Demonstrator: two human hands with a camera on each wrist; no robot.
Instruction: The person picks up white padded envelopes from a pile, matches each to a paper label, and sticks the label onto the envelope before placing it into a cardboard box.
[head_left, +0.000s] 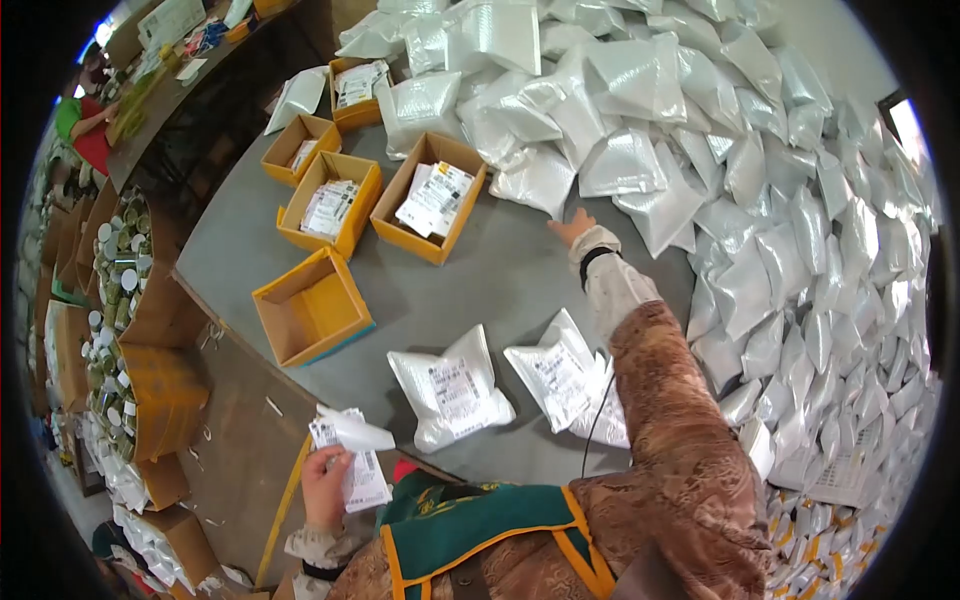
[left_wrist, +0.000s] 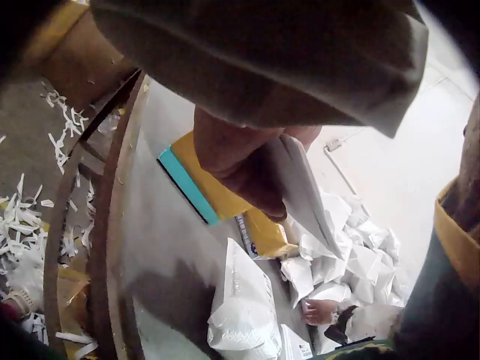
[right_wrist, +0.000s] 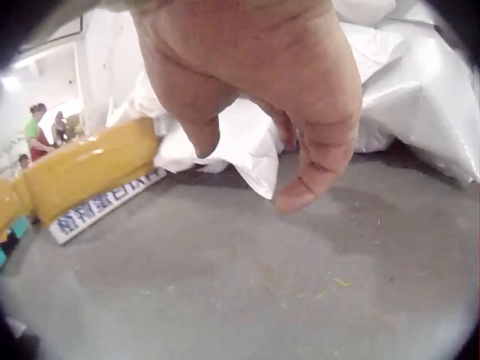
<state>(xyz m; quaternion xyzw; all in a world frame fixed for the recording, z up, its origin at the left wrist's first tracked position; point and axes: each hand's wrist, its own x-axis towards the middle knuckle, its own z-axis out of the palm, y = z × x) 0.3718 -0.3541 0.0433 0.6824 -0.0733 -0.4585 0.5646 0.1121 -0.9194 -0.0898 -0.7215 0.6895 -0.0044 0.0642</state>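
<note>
My left hand (head_left: 325,487) grips a stack of white printed labels (head_left: 367,482) at the table's near edge, the top one curling up. In the left wrist view the fingers wrap the edge of that stack (left_wrist: 304,184). My right hand (head_left: 575,228) reaches across to the silver padded mailers at the back. Seen from the right wrist, its thumb and fingers (right_wrist: 319,169) are spread apart around the corner of one mailer (right_wrist: 244,150), not pinching it. Two labelled mailers, one at the left (head_left: 455,390) and one at the right (head_left: 560,375), lie in front of my body.
A large heap of silver mailers (head_left: 640,80) covers the back and right. On the left of the grey table (head_left: 440,290) stand several yellow-brown boxes with labels inside and one empty box (head_left: 312,308). Cartons of jars (head_left: 165,390) stand beyond the left edge.
</note>
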